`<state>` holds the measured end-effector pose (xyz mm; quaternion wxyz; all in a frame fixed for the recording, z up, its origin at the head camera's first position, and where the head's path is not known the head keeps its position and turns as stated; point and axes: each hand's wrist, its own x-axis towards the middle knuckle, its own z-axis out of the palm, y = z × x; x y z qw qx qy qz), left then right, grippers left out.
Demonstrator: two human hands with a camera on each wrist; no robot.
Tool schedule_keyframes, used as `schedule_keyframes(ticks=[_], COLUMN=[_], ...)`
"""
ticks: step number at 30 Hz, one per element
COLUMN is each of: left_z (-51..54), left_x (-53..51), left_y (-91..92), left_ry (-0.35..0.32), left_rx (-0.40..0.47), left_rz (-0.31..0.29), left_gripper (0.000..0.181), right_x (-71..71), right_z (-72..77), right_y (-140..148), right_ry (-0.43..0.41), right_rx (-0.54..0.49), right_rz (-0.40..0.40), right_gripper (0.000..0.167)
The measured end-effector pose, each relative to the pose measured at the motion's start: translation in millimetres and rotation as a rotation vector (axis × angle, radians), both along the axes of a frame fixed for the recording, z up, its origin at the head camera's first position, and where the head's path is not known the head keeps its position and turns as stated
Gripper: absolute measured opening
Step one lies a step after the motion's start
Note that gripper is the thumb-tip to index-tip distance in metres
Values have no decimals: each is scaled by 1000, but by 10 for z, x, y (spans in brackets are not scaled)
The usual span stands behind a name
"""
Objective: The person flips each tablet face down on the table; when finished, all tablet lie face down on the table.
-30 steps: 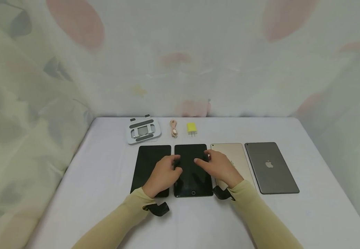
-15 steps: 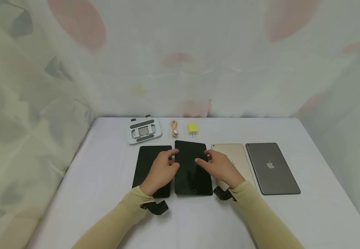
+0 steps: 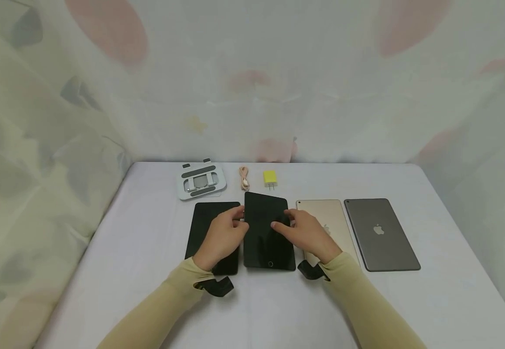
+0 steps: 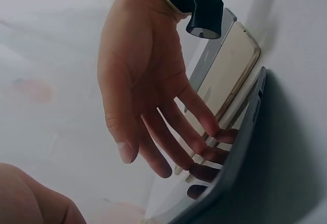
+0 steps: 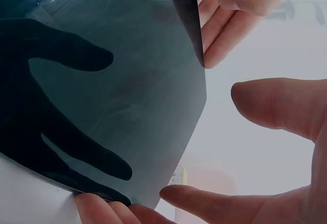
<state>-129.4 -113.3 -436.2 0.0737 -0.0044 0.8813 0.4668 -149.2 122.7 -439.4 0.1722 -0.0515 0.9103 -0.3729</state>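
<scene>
In the head view a black tablet (image 3: 265, 230) is tilted, its left edge raised above the white table. My left hand (image 3: 222, 235) holds that raised edge. In the right wrist view the left hand's fingers (image 5: 225, 32) hook behind the edge. My right hand (image 3: 309, 232) touches the tablet's right edge with its fingertips, thumb held apart over the screen; in the right wrist view the right thumb (image 5: 278, 104) touches nothing. Beside it lie another black tablet (image 3: 204, 220), partly under the left hand, and a gold tablet (image 3: 337, 218), partly under the right.
A grey tablet (image 3: 383, 237) with an apple logo lies at the far right. Along the back of the white table (image 3: 274, 315) are a grey folding stand (image 3: 201, 175), a coiled pink cable (image 3: 244, 179) and a yellow charger plug (image 3: 270, 177). Patterned cloth (image 3: 322, 97) hangs behind.
The middle black tablet lay flat one second ago; its left edge has since risen, with the left hand moving slightly left and up. My right hand has stayed almost still.
</scene>
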Motion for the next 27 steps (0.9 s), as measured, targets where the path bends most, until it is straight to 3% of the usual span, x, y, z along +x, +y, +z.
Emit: schedule_keyframes(ticks=[27], left_z=[130], left_x=[4], left_y=[-50], left_ry=[79], left_rx=[38], left_rz=[34], left_gripper=[53], right_x=[50], right_z=[-4], right_y=[-85], right_ry=[-69], right_rx=[-139], right_rz=[4], right_gripper=[74])
